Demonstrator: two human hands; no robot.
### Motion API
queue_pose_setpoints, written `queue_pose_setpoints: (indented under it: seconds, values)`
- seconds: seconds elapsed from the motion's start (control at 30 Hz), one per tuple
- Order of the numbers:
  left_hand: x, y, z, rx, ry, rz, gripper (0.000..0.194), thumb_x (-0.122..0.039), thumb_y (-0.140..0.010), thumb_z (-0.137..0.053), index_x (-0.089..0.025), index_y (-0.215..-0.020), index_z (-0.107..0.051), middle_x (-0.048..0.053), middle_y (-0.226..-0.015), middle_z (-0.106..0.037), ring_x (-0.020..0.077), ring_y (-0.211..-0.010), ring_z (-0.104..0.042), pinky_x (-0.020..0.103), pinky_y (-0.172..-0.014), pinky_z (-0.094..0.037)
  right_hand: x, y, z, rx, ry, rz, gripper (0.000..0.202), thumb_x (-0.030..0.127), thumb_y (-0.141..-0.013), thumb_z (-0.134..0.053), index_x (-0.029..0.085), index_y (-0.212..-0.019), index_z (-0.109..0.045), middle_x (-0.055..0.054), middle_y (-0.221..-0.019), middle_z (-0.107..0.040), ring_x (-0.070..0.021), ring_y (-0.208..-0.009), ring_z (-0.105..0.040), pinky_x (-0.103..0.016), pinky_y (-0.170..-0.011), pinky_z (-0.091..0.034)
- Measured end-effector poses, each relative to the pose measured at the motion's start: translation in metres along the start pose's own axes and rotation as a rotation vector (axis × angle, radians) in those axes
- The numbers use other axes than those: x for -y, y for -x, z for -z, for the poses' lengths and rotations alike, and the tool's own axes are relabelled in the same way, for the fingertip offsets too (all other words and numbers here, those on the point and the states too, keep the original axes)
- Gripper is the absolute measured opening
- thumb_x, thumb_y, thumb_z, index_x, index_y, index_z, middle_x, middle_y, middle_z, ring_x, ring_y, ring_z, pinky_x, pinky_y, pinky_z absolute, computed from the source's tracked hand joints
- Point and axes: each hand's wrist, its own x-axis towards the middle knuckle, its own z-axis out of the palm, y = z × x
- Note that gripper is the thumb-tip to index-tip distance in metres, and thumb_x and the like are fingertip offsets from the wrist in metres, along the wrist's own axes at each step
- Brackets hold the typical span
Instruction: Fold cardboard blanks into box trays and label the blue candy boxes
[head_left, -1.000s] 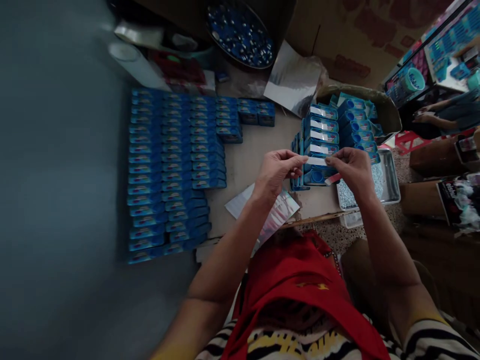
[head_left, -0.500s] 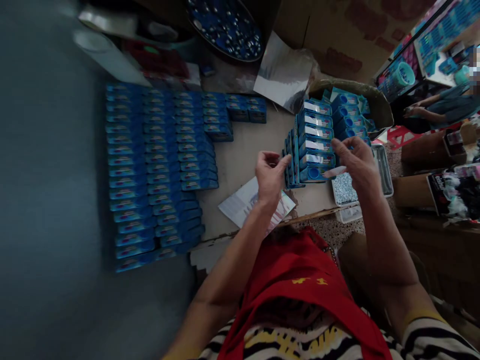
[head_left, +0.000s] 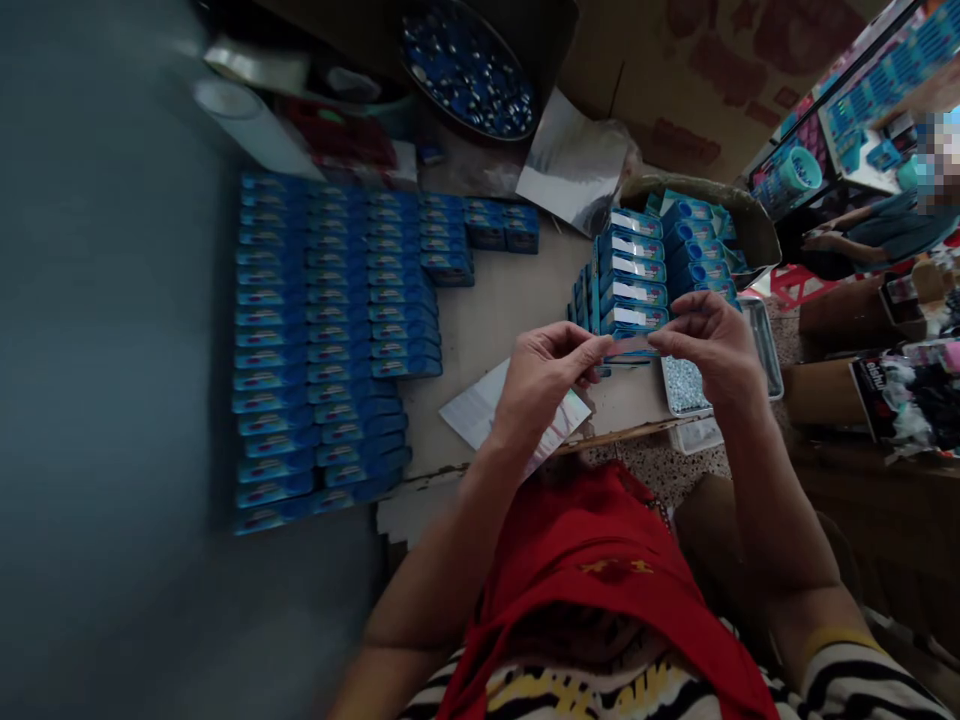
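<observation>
My left hand (head_left: 546, 372) and my right hand (head_left: 712, 340) each pinch one end of a small, pale, see-through sticker strip (head_left: 628, 346). They stretch it level over the nearest box of a row of small blue boxes (head_left: 636, 270). The boxes behind it carry white strips across their tops. Whether the strip touches the front box, I cannot tell. A shiny sheet (head_left: 474, 408) lies partly under my left wrist at the table edge.
Rows of blue boxes (head_left: 341, 330) fill the left side of the table. An oval tray (head_left: 469, 70) of shiny blue pieces stands at the back. An open carton (head_left: 750, 225) and a clear tray of pale beads (head_left: 684, 384) are at right. Another person's hands (head_left: 825, 240) show beyond.
My left hand has moved right and taken the strip's free end. The strip, held only in my right hand before, is now stretched between both hands. The view has shifted slightly.
</observation>
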Motion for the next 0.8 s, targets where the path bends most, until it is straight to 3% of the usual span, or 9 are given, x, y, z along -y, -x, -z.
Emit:
queue_pose_setpoints:
  seconds: [0.13, 0.33, 0.47, 0.6, 0.7, 0.8]
  values:
    - [-0.006, -0.013, 0.007, 0.005, -0.154, 0.036, 0.034, -0.045, -0.077, -0.086, -0.019, -0.066, -0.069, 0.001, -0.056, -0.061, 0.011, -0.048, -0.054, 0.026, -0.047, -0.041, -0.02, -0.005, -0.003, -0.139, 0.06, 0.026, 0.055, 0.051, -0.064, -0.092, 0.026, -0.092, -0.051, 0.006, -0.072, -0.068, -0.0154, -0.065, -0.068, -0.032, -0.065, -0.055]
    - [0.002, -0.029, 0.01, 0.054, -0.194, 0.1, 0.033, -0.045, -0.075, -0.087, -0.017, -0.067, -0.071, 0.001, -0.056, -0.06, 0.0106, -0.047, -0.052, 0.026, -0.047, -0.039, -0.03, -0.01, -0.014, -0.136, 0.14, 0.024, 0.047, 0.044, -0.065, -0.088, 0.026, -0.086, -0.05, 0.007, -0.067, -0.065, -0.0141, -0.062, -0.064, -0.031, -0.064, -0.05]
    - [0.017, -0.037, 0.014, 0.08, -0.139, 0.145, 0.041, -0.052, -0.067, -0.092, -0.018, -0.066, -0.069, -0.001, -0.054, -0.057, 0.0088, -0.047, -0.048, 0.024, -0.046, -0.035, -0.032, -0.015, -0.012, -0.167, 0.315, 0.018, 0.046, 0.044, -0.067, -0.087, 0.025, -0.085, -0.05, 0.008, -0.066, -0.061, -0.0134, -0.062, -0.06, -0.031, -0.064, -0.045]
    - [0.049, -0.039, 0.017, 0.059, -0.117, 0.177, 0.05, -0.06, -0.065, -0.092, -0.018, -0.066, -0.064, -0.002, -0.057, -0.056, 0.0089, -0.051, -0.048, 0.024, -0.049, -0.038, -0.052, -0.023, 0.007, -0.164, 0.502, -0.023, 0.058, 0.047, -0.055, -0.097, 0.024, -0.084, -0.052, 0.008, -0.066, -0.054, -0.0129, -0.064, -0.052, -0.03, -0.062, -0.042]
    - [0.074, -0.039, 0.016, -0.103, -0.194, 0.152, 0.057, -0.061, -0.06, -0.096, -0.02, -0.068, -0.058, -0.003, -0.062, -0.055, 0.0115, -0.059, -0.053, 0.026, -0.055, -0.044, -0.074, -0.021, 0.018, -0.099, 0.349, -0.103, 0.065, 0.054, -0.055, -0.099, 0.024, -0.095, -0.058, 0.003, -0.08, -0.063, -0.0183, -0.079, -0.06, -0.034, -0.071, -0.053]
    - [0.084, -0.048, 0.005, -0.221, -0.118, -0.012, 0.061, -0.067, -0.068, -0.09, -0.02, -0.097, -0.066, 0.006, -0.092, -0.071, 0.0205, -0.091, -0.07, 0.032, -0.079, -0.057, -0.086, -0.015, 0.013, 0.008, 0.048, -0.136, 0.069, 0.059, -0.073, -0.089, 0.026, -0.126, -0.059, -0.007, -0.121, -0.072, -0.0259, -0.115, -0.066, -0.044, -0.1, -0.058]
